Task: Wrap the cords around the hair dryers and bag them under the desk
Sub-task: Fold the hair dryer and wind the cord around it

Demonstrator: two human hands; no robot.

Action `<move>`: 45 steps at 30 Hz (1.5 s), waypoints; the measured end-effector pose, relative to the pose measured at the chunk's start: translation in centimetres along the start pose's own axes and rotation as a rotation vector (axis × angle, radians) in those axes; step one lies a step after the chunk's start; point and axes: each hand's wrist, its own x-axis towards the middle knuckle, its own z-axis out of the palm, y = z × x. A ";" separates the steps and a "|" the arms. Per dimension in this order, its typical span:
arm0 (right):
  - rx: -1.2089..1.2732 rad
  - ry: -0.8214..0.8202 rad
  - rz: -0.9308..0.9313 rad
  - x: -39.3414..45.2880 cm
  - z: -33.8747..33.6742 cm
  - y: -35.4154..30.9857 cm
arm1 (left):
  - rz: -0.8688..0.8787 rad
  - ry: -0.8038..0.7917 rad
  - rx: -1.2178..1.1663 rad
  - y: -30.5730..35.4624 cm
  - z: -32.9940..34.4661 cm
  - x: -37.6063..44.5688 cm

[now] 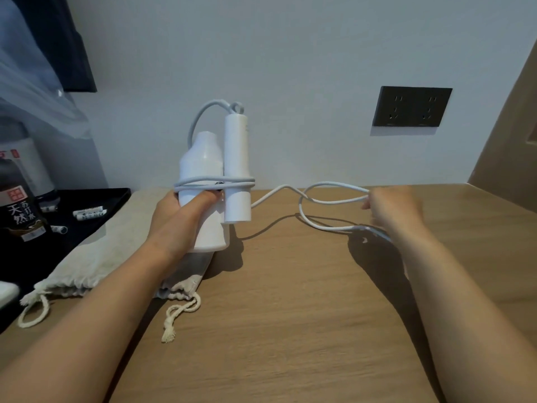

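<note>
A white folded hair dryer (203, 161) is held upright above the wooden desk (290, 286), its handle lying alongside the body. My left hand (177, 219) grips the dryer body from the left, thumb across the front. Two turns of the grey-white cord (322, 200) circle the dryer just above my thumb. The loose cord runs right in a loop to my right hand (392, 210), which pinches it; the plug end lies under that hand. A beige drawstring bag (87, 257) lies flat on the desk under my left forearm.
A black tray (96, 199) at left carries a dark bottle (20, 205) and small sachets (88, 213). A black double socket plate (412, 106) sits on the wall at right. A wooden panel (505, 146) borders the desk on the right.
</note>
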 end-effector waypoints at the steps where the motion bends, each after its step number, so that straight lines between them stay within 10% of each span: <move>1: -0.134 0.142 -0.110 -0.2 -0.1 0.0 | 0.013 0.000 -0.001 0.1 0.0 -0.1; 5: 0.120 0.419 -0.575 -3.0 1.1 -0.8 | -0.005 -0.070 -0.035 0.3 0.2 -0.3; 11: -0.096 -0.412 -0.930 -7.4 5.1 -3.1 | -0.069 -0.327 -0.186 0.4 1.0 -1.4; 15: -0.433 -0.393 -1.094 -7.0 5.1 -3.0 | -0.074 -0.406 -0.218 0.4 1.1 -1.7; 45: 0.072 -0.341 -0.714 -8.4 4.8 -3.1 | 0.146 0.098 0.475 -1.1 1.4 -0.3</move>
